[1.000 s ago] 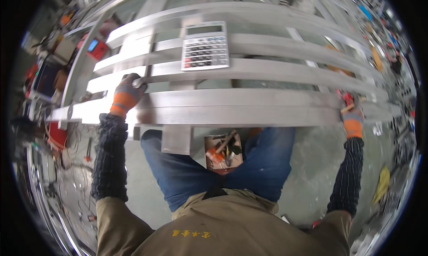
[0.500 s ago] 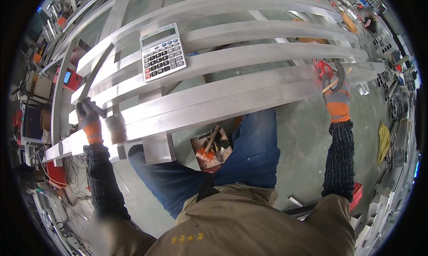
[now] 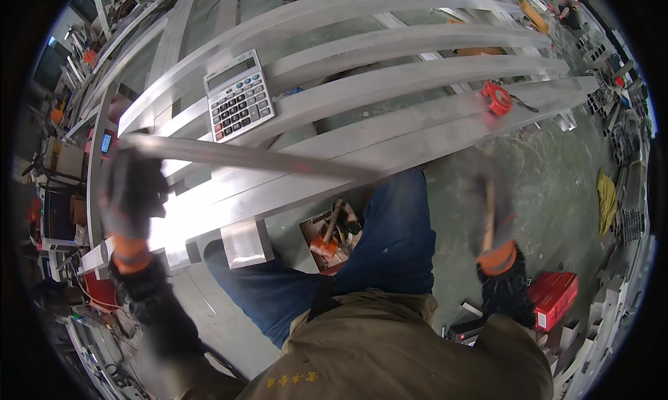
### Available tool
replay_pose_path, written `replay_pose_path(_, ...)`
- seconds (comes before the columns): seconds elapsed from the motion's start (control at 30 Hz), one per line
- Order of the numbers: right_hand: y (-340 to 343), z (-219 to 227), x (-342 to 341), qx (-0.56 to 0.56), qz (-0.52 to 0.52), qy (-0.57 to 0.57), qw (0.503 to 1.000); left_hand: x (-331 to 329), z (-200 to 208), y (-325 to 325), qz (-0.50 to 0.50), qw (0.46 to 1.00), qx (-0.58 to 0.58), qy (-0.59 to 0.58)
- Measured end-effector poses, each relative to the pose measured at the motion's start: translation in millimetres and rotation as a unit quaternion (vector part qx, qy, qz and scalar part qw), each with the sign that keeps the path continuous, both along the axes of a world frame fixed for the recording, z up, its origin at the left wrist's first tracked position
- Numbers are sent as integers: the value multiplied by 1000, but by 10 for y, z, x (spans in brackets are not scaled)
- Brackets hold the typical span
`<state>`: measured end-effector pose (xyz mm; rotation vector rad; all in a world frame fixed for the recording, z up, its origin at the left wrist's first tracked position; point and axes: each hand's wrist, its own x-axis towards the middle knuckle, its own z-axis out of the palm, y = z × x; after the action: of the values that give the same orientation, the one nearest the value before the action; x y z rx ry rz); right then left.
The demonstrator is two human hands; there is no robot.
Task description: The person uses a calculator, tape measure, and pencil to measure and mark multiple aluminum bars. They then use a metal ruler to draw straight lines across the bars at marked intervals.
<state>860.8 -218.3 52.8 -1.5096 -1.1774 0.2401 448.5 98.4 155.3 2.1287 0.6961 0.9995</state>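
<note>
My left hand [image 3: 132, 194], in a grey and orange glove, is closed on a metal try square [image 3: 243, 156] at the left end of the beams. Its long blade reaches rightward over the nearest aluminium beam [image 3: 334, 156], blurred by motion. My right hand [image 3: 494, 208], gloved alike and also smeared, is off the beams, above the floor on the right. A thin wooden pencil [image 3: 489, 215] shows in its grip. A red tape measure [image 3: 497, 98] with a dark strap lies on the right part of the near beams, apart from both hands.
A calculator [image 3: 239, 96] rests across the middle beams. Below them, between my legs, stands a box of tools [image 3: 327, 250] with a hammer. A red box [image 3: 554, 299] sits on the floor at right, near a yellow cloth [image 3: 607, 201]. Stacked metal profiles [image 3: 630, 170] line the right.
My right hand has left the tape measure and drawn back toward me with the pencil. In my left hand, the try square has swung from pointing away to lying rightward across the beams.
</note>
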Motion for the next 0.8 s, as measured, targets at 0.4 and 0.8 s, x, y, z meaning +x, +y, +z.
replay_pose_path(0.4,-217,-512,-535,-169,62,240,954,2527,-656,-169,-150,944,57,289)
replay_pose_path(0.8,390,-846,142,14,-150,484,862,2892,-1225,-174,-104,930,96,339)
